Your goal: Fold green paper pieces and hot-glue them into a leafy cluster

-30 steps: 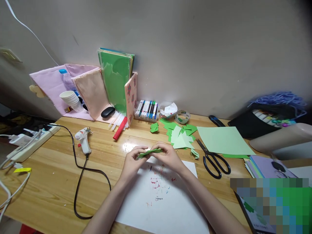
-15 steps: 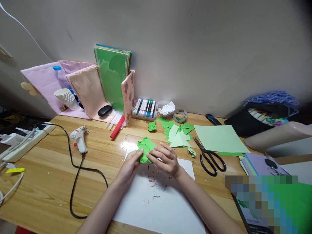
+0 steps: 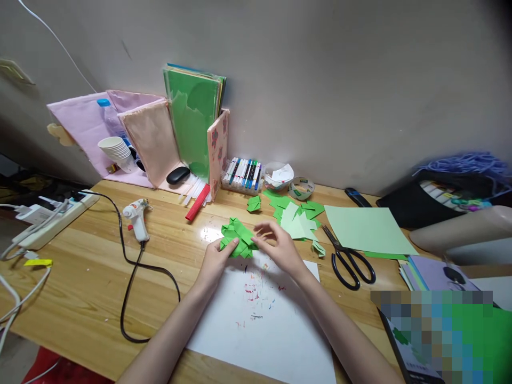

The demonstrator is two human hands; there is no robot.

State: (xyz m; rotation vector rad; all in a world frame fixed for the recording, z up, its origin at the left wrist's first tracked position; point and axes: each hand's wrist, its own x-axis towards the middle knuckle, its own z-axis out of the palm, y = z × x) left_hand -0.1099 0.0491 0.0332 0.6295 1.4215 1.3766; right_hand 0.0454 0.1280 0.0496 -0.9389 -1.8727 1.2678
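A folded green paper piece [image 3: 236, 238] with several small flaps is held up over the top edge of a white sheet [image 3: 260, 330]. My left hand [image 3: 215, 260] grips its left side, the thumb lying on top. At its right edge, my right hand [image 3: 278, 248] pinches a corner with fingertips, while its other fingers curl above. A small folded green piece [image 3: 253, 204] lies just beyond. To the right are green paper scraps [image 3: 296, 218], a little light green folded piece [image 3: 318, 248] and black-handled scissors [image 3: 346, 258] with slightly parted blades.
A glue gun [image 3: 137, 220] and its black cord lie on the left, near a power strip [image 3: 56, 221]. Behind stand a pink organizer [image 3: 150, 141], markers [image 3: 243, 175] and a tape roll [image 3: 301, 188]. Pale green paper [image 3: 372, 229] lies at right.
The view has shifted slightly. My right hand has drawn back from across the green piece to its right edge, fingers now more curled. My left hand still holds it.
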